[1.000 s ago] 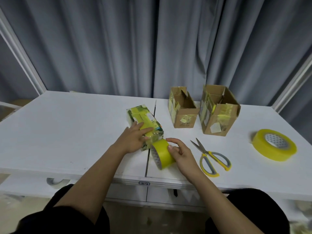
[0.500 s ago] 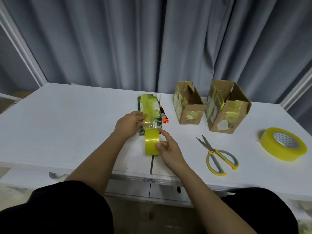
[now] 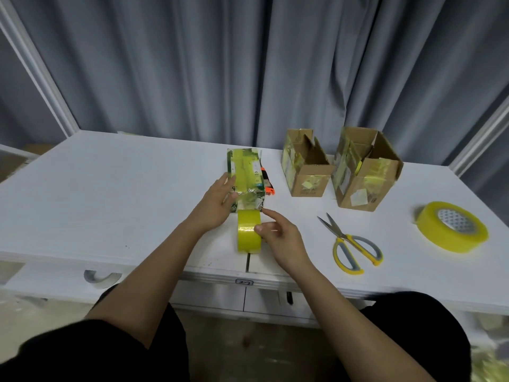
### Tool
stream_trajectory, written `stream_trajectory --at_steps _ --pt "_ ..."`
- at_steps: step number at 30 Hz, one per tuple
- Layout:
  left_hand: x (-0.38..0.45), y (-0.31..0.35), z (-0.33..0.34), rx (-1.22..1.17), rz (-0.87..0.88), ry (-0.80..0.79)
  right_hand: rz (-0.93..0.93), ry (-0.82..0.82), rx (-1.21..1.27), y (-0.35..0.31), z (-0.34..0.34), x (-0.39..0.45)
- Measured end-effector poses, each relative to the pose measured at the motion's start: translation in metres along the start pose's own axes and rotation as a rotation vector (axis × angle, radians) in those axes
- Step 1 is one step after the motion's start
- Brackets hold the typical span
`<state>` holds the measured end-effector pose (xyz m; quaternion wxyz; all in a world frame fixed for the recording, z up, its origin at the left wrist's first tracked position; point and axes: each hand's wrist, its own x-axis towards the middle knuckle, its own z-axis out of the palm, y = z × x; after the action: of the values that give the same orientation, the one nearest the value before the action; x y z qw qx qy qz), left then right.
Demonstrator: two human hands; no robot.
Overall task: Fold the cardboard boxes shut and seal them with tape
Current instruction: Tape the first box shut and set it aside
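A small green printed box (image 3: 246, 172), shut and covered in yellow tape, lies lengthwise at the middle of the white table (image 3: 110, 194). My left hand (image 3: 216, 206) rests against its left side with the fingers straight. Just in front of the box stands a yellow tape roll (image 3: 248, 232) on edge, and my right hand (image 3: 281, 235) holds it with thumb and curled fingers, the index finger pointing toward the box. Two brown cardboard boxes stand with flaps open at the back right, a smaller one (image 3: 307, 168) and a larger one (image 3: 363, 172).
Yellow-handled scissors (image 3: 348, 244) lie to the right of my right hand. A second, larger yellow tape roll (image 3: 451, 227) lies flat at the far right. Grey curtains hang behind the table. Drawers sit under the table's front edge.
The green box turned from a diagonal to straight lengthwise. The tape roll moved to the box's near end. My left hand slid from the box top to its left side.
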<state>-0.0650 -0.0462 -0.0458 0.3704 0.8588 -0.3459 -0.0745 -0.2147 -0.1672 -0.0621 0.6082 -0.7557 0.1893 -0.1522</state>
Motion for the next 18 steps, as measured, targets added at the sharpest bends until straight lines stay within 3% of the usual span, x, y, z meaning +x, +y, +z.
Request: stream_trajectory --at_steps 3,6,8,11,15,18 --pt "-0.027 0.014 0.014 -0.188 -0.056 0.126 -0.078 0.165 -0.107 0.01 -0.024 -0.004" --pt "-0.044 0.022 0.029 -0.327 -0.222 0.15 -0.093 0.397 -0.568 0.031 -0.07 -0.007" --pt "-0.049 0.025 0.038 -0.432 -0.34 0.136 0.055 0.443 -0.858 0.045 -0.1 -0.009" --pt "-0.053 0.031 0.049 -0.6 -0.451 0.12 0.288 0.364 -0.992 0.053 -0.128 -0.013" --pt "-0.056 0.04 0.055 -0.612 -0.457 0.125 0.303 0.154 -1.12 0.053 -0.141 -0.006" --pt "-0.06 0.048 0.056 -0.65 -0.42 0.164 0.323 0.141 -1.008 0.049 -0.145 -0.003"
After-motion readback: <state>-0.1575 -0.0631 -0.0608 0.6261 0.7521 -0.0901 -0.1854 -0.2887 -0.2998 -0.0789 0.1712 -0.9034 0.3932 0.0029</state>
